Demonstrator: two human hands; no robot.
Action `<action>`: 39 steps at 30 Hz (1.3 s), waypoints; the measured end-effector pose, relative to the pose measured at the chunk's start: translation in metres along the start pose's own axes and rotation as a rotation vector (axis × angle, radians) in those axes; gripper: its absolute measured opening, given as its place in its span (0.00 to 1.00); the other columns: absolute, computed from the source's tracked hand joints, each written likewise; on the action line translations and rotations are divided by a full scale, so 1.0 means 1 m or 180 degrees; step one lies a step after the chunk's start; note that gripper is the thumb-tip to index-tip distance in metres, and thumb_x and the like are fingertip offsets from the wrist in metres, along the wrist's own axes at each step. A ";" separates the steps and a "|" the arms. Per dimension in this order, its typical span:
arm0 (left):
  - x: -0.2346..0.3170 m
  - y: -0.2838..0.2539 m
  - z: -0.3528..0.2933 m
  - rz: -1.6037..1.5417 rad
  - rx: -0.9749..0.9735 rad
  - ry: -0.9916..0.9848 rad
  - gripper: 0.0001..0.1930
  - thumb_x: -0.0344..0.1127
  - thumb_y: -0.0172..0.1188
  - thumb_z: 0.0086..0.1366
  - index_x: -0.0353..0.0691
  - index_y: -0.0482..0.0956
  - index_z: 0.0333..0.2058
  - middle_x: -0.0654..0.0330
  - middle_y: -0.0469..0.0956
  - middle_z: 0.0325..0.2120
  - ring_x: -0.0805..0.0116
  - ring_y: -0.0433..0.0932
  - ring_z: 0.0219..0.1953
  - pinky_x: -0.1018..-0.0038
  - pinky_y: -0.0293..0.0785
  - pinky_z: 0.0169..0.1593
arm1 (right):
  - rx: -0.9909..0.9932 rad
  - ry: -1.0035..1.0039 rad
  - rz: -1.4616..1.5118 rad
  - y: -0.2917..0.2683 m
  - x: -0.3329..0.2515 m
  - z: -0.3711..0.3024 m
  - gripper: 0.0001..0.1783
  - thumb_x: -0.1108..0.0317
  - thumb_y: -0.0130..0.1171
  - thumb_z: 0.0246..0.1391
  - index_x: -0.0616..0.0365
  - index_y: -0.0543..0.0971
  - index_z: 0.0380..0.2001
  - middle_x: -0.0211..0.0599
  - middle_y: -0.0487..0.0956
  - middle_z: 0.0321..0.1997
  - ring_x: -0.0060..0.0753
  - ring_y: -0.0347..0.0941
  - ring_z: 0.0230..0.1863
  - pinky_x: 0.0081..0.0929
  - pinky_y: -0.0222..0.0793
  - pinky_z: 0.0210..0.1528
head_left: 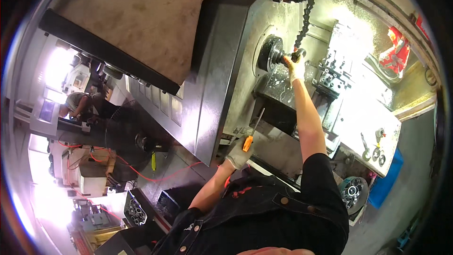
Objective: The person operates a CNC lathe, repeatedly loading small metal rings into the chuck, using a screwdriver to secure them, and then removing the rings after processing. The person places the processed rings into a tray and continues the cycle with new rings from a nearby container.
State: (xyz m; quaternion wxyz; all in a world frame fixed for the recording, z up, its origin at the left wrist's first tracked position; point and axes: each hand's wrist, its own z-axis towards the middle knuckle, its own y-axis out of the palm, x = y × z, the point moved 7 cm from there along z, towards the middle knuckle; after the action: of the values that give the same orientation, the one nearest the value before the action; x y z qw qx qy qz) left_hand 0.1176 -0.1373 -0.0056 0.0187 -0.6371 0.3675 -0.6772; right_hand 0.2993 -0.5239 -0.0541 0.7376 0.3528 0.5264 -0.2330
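Note:
My left hand (238, 154), in a pale work glove, is closed round the orange handle of a screwdriver (248, 142), whose thin metal shaft points up and away from me. My gloved right hand (295, 70) reaches into the lathe and grips a dark round metal part (298, 55) in front of the spindle chuck (271, 53). Whether that part touches the chuck I cannot tell. The orange-tipped nozzle of a black jointed coolant hose (306, 19) hangs down just above this hand. Right of it stands a tool block (334, 79) with several bolts.
The machine's grey door frame (214, 80) slopes down on the left. On the bright ledge at right lie several rings and small tools (376, 152). A red-and-white bag (395, 53) sits behind it, a bin of round metal parts (355, 192) below. Another person (81, 103) works far left.

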 end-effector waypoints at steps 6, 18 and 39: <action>0.002 -0.003 0.010 0.0228 0.0024 0.0060 0.14 0.36 0.61 0.54 0.34 0.74 0.36 0.55 0.77 0.24 0.65 0.76 0.26 0.69 0.72 0.33 | 0.0010 0.0520 0.0729 0.010 0.005 -0.004 0.30 0.74 0.68 0.43 0.56 0.69 0.51 0.32 0.73 0.43 0.25 0.70 0.42 0.23 0.66 0.47; 0.007 -0.016 0.008 0.0221 -0.0018 0.0156 0.14 0.34 0.57 0.52 0.39 0.74 0.39 0.49 0.76 0.26 0.51 0.77 0.30 0.63 0.72 0.34 | 0.0391 0.0997 0.1163 -0.031 0.002 -0.006 0.17 0.70 0.65 0.43 0.55 0.71 0.37 0.34 0.76 0.32 0.32 0.73 0.30 0.31 0.71 0.31; -0.042 0.033 0.021 0.1536 -0.1369 -0.0777 0.18 0.39 0.56 0.49 0.35 0.78 0.37 0.41 0.78 0.36 0.46 0.77 0.42 0.59 0.72 0.46 | -0.0597 0.2559 0.0316 -0.040 0.074 -0.189 0.15 0.54 0.57 0.55 0.45 0.71 0.43 0.29 0.79 0.43 0.34 0.75 0.44 0.37 0.72 0.37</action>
State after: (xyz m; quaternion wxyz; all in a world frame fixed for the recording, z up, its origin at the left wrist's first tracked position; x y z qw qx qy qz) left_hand 0.1296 -0.1507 -0.0604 0.0875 -0.5976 0.6370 -0.4791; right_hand 0.1798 -0.4028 -0.1717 0.5126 0.3718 0.7739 0.0081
